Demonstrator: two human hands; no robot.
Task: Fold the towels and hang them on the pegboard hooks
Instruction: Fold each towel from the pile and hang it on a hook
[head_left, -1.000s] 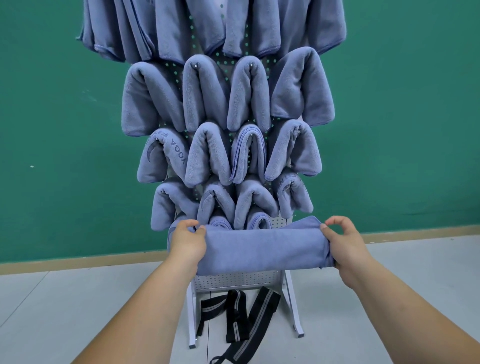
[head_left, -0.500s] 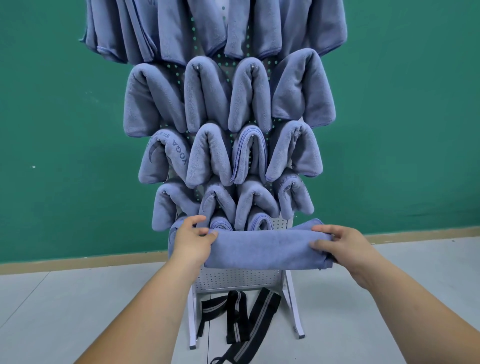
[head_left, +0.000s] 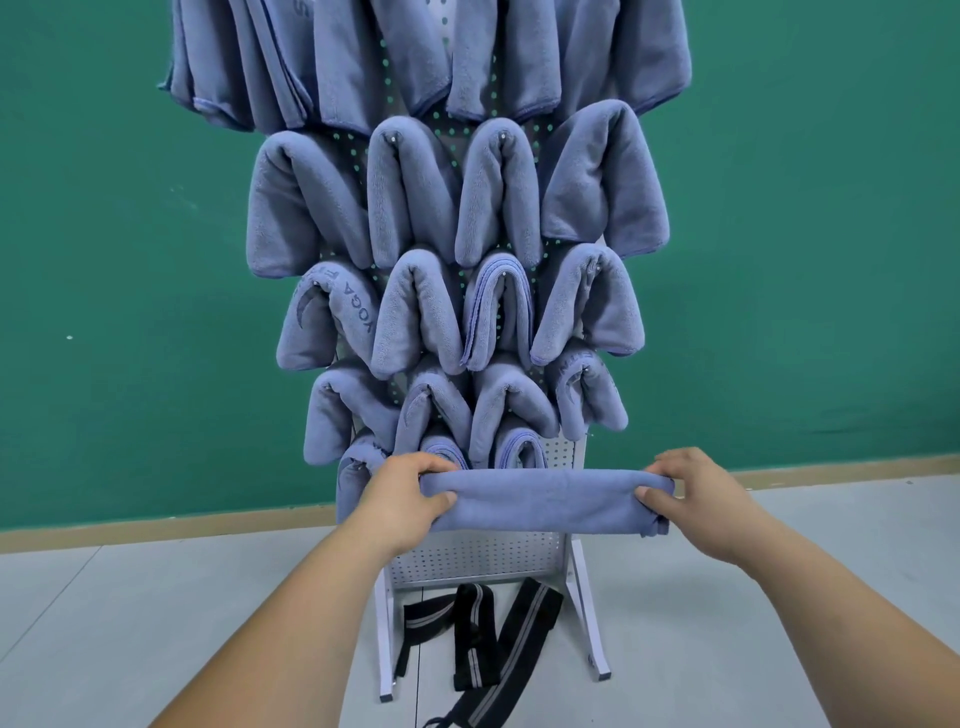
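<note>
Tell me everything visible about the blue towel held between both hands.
The blue-grey plush towel, soft microfibre by its look, is folded into a long narrow band with a rounded top fold. It is held level in front of the lower part of the white perforated pegboard, below the hung towels. The left hand grips its left end, the right hand its right end.

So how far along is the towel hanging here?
Mostly done: hung towels fill several rows of the pegboard. In hand: the left hand and right hand each grip an end of one folded towel, level in front of the board's lower part. Remaining: drape it on a hook, probably low on the right where bare board shows; no other loose towels show.
</note>
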